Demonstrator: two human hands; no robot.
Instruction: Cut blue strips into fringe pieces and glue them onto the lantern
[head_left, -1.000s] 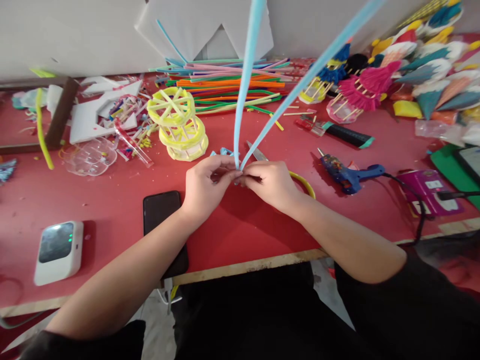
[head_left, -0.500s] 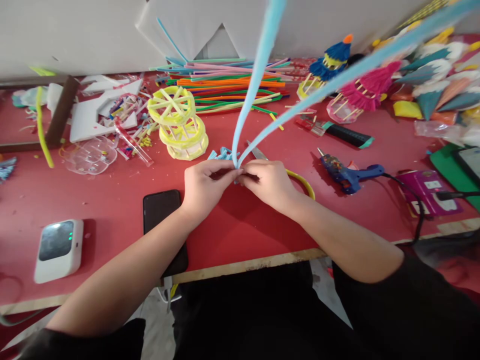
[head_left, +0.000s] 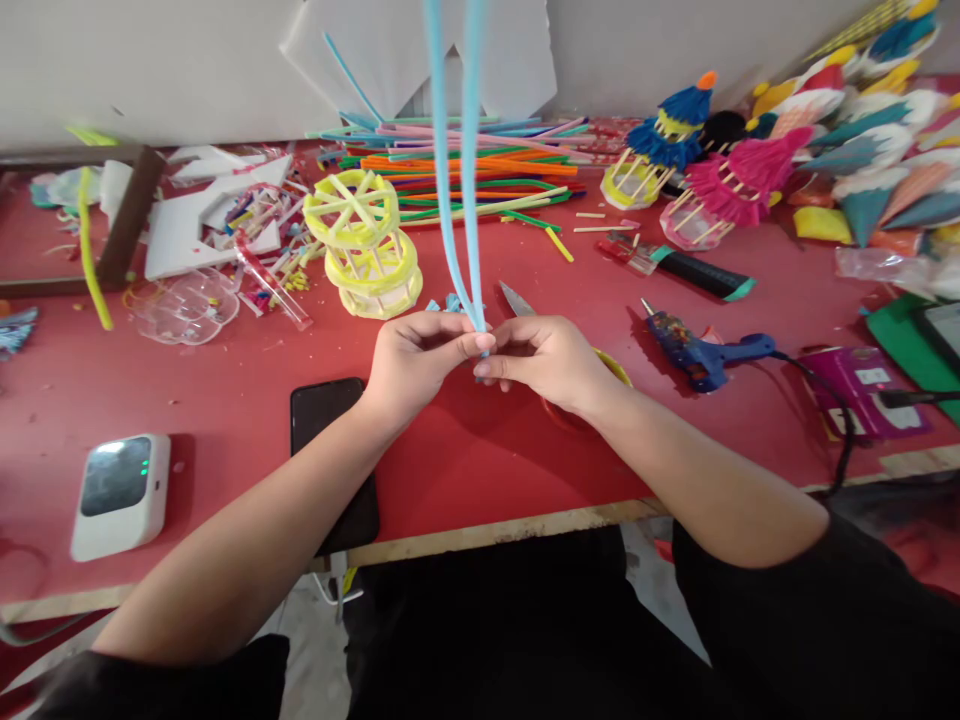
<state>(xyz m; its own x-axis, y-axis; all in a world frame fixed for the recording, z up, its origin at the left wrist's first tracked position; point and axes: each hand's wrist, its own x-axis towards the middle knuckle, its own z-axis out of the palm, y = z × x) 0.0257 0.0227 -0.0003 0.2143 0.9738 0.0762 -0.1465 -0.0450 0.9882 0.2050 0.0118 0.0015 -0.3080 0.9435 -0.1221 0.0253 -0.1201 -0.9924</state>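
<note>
- Blue pipe cleaners [head_left: 469,170] have swung left, nearly upright now
- left hand [head_left: 420,362] pinches them near the bottom
- right hand [head_left: 553,360] nearly closed, can't tell on what

A purple box [head_left: 874,402] sits right of the glue gun [head_left: 696,352], a white device [head_left: 124,490] far to its left.

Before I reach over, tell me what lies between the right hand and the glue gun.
Head view: a curved yellow piece partly behind the right hand, then just red tabletop up to the glue gun.
</note>
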